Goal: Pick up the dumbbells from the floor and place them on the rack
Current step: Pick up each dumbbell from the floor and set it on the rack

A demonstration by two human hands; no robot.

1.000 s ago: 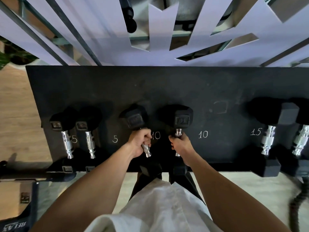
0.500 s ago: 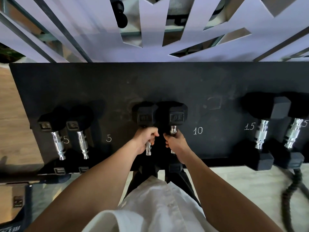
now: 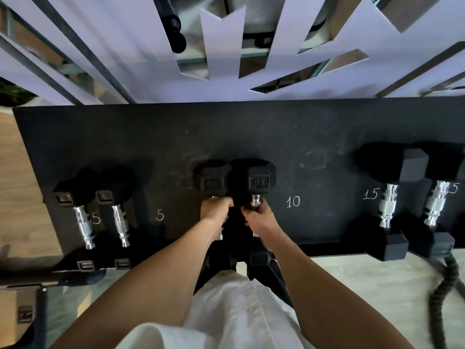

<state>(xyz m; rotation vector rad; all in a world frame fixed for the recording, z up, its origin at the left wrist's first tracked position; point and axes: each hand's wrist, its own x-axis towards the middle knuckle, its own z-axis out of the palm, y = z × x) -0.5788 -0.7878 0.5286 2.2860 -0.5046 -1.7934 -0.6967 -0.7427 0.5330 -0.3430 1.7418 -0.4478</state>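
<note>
Two black hex dumbbells marked 10 lie side by side at the middle of the black rack shelf (image 3: pixel 251 132). My left hand (image 3: pixel 216 210) grips the chrome handle of the left dumbbell (image 3: pixel 212 178). The handle of the right dumbbell (image 3: pixel 261 178) is gripped by my right hand (image 3: pixel 259 217). Their far heads rest on the shelf, close together; their near heads hang over the front edge, partly hidden by my forearms. A chalk "10" (image 3: pixel 293 202) is written just right of them.
A pair of small 5 dumbbells (image 3: pixel 83 222) sits at the shelf's left, a pair of 15 dumbbells (image 3: pixel 388 205) at the right. A thick black rope (image 3: pixel 445 293) lies on the floor at right. A cut-out white panel (image 3: pixel 151 71) stands behind the rack.
The left dumbbell has straightened from a tilt and moved right, so both heads now sit close together and parallel. Both hands keep their grip on the handles.
</note>
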